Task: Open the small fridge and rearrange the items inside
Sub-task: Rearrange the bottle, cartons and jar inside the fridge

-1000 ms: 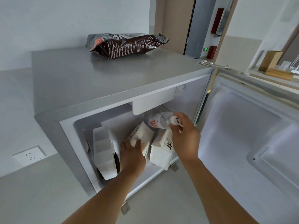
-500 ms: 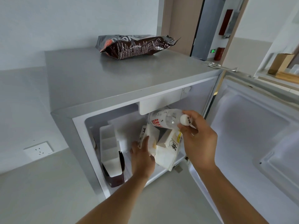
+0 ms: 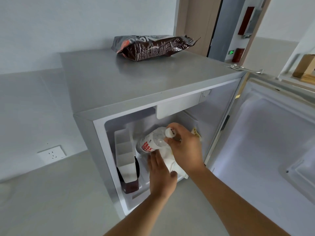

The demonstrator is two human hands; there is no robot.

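Far left, there's a wall socket (image 3: 52, 154) low on the wall, well clear of everything. Next over is the fridge (image 3: 136, 86), grey top, door (image 3: 265, 150) swung wide open to the right. A dark snack bag (image 3: 153, 46) lies flat on top of it, toward the back.

Inside, against the left wall, a white tray (image 3: 125, 155) with compartments stands on end, and a dark brown carton (image 3: 130, 185) sits at its foot, partly hidden behind it.

Left hand (image 3: 162, 176) is reaching in low, palm down, with its fingers (image 3: 154, 159) flat and together on a white pouch (image 3: 172, 162), thumb spread onto the pouch's lower edge. Looks more like pressing or steadying than a full grab, can't really tell how tight.

Right above that is the water bottle (image 3: 151, 142), clear with a red label and white cap, tilted with the cap up and to the right, base pointing down into the fridge. Right hand (image 3: 185, 147) has it by the neck: the fingers (image 3: 172, 142) are clamped round just under the cap, which pokes out above the thumb. The bottle's body hangs free to the left of that hand, just above the left hand's fingertips, touching or nearly touching the pouch.

A bit of yellow packaging (image 3: 196, 133) peeks out behind the right hand, mostly hidden.
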